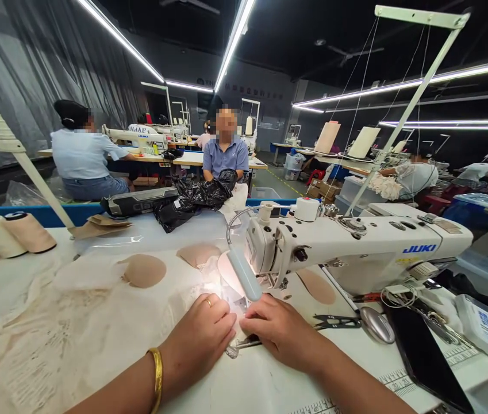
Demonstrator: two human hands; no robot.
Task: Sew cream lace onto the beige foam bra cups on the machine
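Both my hands are at the needle area of a white JUKI sewing machine (356,247), lit by a small lamp (244,273). My left hand (198,330), with a ring and a gold bracelet, has its fingers curled down on pale lace fabric (198,292). Close by on the right, my right hand (282,333) has bent, pinched fingers on the edge of the same fabric. My fingers hide the part they grip. A pale cup-shaped piece (229,269) lies behind the lamp. Beige cup pieces (144,271) rest on the table to the left and behind.
Sheer cream lace garments (32,339) spread over the left. Thread cones (28,232) stand at the left edge. Thread snips (336,321), a silver oval object (377,325) and a black phone (425,356) lie right. A black plastic bag (196,198) sits behind. People sit beyond.
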